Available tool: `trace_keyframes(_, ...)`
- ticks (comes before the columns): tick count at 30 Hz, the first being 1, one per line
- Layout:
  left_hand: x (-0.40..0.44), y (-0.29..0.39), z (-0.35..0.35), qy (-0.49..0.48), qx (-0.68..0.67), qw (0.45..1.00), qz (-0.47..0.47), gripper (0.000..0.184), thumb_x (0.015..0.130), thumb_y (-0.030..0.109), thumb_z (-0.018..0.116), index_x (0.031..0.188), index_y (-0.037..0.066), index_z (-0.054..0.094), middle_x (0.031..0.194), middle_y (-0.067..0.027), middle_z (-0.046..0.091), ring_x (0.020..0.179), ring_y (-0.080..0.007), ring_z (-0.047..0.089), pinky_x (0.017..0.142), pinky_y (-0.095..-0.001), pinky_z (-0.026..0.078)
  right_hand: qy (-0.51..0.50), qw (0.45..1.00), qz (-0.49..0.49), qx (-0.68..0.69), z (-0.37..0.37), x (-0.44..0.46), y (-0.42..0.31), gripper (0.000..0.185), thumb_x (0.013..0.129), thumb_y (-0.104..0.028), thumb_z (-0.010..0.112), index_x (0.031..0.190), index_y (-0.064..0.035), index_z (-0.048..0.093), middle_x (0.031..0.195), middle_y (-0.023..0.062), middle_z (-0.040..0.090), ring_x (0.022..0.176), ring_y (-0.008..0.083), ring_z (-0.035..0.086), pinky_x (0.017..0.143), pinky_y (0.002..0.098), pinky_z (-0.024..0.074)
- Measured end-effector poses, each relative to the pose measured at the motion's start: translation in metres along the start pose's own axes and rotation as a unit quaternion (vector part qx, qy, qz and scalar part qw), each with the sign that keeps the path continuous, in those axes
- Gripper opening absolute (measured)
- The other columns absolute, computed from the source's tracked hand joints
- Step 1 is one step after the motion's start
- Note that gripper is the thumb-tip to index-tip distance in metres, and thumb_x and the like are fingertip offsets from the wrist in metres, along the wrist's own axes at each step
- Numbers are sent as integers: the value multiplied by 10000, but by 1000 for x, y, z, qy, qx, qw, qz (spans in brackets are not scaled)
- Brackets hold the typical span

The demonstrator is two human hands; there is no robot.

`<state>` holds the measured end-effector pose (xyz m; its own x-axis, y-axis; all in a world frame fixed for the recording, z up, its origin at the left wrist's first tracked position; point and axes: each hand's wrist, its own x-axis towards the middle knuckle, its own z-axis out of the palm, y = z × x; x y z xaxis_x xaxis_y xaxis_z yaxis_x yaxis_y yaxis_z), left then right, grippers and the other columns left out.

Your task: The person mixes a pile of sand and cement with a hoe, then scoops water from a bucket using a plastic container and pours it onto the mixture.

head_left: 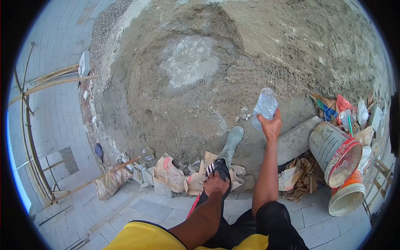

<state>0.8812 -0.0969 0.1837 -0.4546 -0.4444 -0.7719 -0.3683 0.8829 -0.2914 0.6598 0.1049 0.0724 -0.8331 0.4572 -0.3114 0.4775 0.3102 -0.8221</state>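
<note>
A clear plastic bottle [266,104] is in my right hand [271,124], held up over the wet sand, with the fingers wrapped round its lower part. My left hand [216,183] rests on my black trouser leg at the knee, its fingers spread and nothing in it. Past that knee, my boot [232,141], grey with mud, stands at the edge of the sand and mortar heap [166,104]. A hollow in the heap holds a pool of watery grey mix [191,60].
Two mud-stained buckets [327,141] [349,196] lie tipped at the right, beside a concrete slab [298,139] and crumpled litter [333,106]. Torn paper sacks [168,173] and rubble line the near edge. Bamboo poles [27,129] stand at the left.
</note>
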Motion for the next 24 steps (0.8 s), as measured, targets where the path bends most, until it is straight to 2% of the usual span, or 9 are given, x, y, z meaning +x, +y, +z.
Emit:
trace_keyframes(3, 0, -1, -5, -2, -10, 1000, -1, 607, 822, 525, 576, 1257, 103, 552, 1253, -154, 583, 1183, -311, 574, 977, -461, 415, -98, 990, 78, -59, 80, 54, -129, 900, 672, -472, 776, 1357, 25, 471, 1229, 252, 628, 1150, 382, 610, 979, 455, 462)
trace_keyframes(5, 1, -2, -2, -13, -8, 1000, -11, 612, 826, 530, 571, 1264, 104, 549, 1255, -153, 582, 1190, -312, 569, 982, -454, 415, -167, 960, 205, 92, 118, 77, -188, 854, 717, -518, 756, 1320, 35, 511, 1184, 228, 651, 1073, 358, 647, 698, 447, 575)
trace_keyframes(6, 1, -3, 1, -15, -8, 1000, -11, 612, 826, 530, 571, 1264, 104, 549, 1255, -153, 582, 1190, -312, 569, 982, -454, 415, -229, 944, 216, 97, 123, 85, -210, 822, 731, -522, 747, 1293, 39, 537, 1162, 211, 652, 994, 330, 668, 563, 396, 572)
trace_keyframes(10, 3, -2, 2, -14, -14, 1000, -11, 619, 833, 537, 562, 1277, 106, 541, 1266, -153, 577, 1188, -305, 571, 992, -452, 415, -299, 897, 243, 219, 129, 79, -231, 759, 757, -529, 737, 1258, 15, 567, 1147, 187, 647, 942, 304, 675, 567, 404, 570)
trace_keyframes(14, 1, 7, -5, -21, -3, 1000, -12, 625, 834, 537, 561, 1281, 101, 539, 1265, -153, 578, 1187, -308, 572, 997, -458, 414, -376, 726, 230, 528, 54, 18, -173, 703, 847, -487, 709, 1330, -26, 488, 1158, 141, 631, 978, 282, 666, 655, 436, 578)
trace_keyframes(17, 1, 13, 2, 5, 20, 1000, -5, 626, 832, 535, 563, 1282, 100, 539, 1258, -155, 579, 1182, -308, 575, 995, -456, 413, -264, 720, 203, 609, -49, -29, -83, 783, 804, -126, 774, 1451, -34, 343, 1331, 128, 532, 1223, 278, 551, 974, 479, 496)
trace_keyframes(21, -2, 23, -2, -10, 67, 998, 21, 624, 828, 533, 568, 1273, 96, 548, 1261, -164, 577, 1165, -312, 587, 998, -460, 411, -13, 864, 35, 503, -245, -69, -3, 916, 738, -134, 766, 1505, -29, 277, 1387, 175, 458, 1283, 324, 486, 1080, 523, 400)
trace_keyframes(23, -11, 35, -5, 14, 76, 997, -2, 644, 826, 505, 607, 1300, 71, 553, 1262, -182, 584, 1158, -345, 592, 991, -466, 450, 141, 940, 13, 310, -334, -72, 31, 875, 746, -184, 778, 1474, -16, 322, 1364, 183, 479, 1265, 310, 497, 1054, 442, 419)
trace_keyframes(24, -17, 39, -3, 12, 77, 997, 4, 642, 829, 501, 608, 1300, 67, 553, 1259, -184, 587, 1159, -351, 590, 992, -468, 451, 237, 964, 24, 120, -373, -71, 63, 786, 798, -156, 734, 1463, 3, 345, 1401, 180, 463, 1264, 305, 496, 1075, 404, 384)
